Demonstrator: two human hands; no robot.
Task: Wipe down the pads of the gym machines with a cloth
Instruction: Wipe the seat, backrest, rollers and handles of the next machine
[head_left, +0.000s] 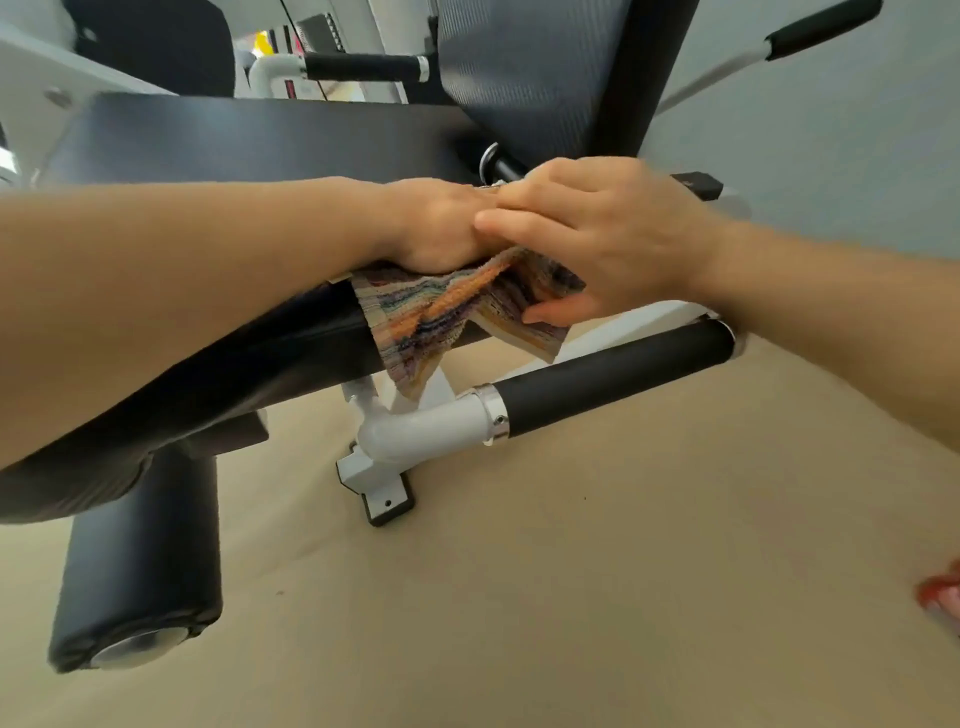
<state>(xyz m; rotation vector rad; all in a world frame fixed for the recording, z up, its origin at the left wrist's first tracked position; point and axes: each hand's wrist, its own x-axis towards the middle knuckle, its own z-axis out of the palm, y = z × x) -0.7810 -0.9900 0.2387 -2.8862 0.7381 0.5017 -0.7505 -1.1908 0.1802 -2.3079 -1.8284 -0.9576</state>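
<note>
Both hands — left hand, right hand — grip cloth

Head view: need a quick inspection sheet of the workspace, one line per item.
Surface: black seat pad of a gym machine, beige floor below.
Job's things: multicoloured striped cloth draped over the pad's front edge; black back pad upright behind the seat; black roller pad at lower left.
Clutter: small red item at the right frame edge, too cut off to identify.
Grippers: left hand pressing on the cloth; right hand partly over the left, thumb on the cloth's hanging part.
Cables: nothing seen.
Surroundings: white frame with black foam handle; more handles and machines behind, blurred.
</note>
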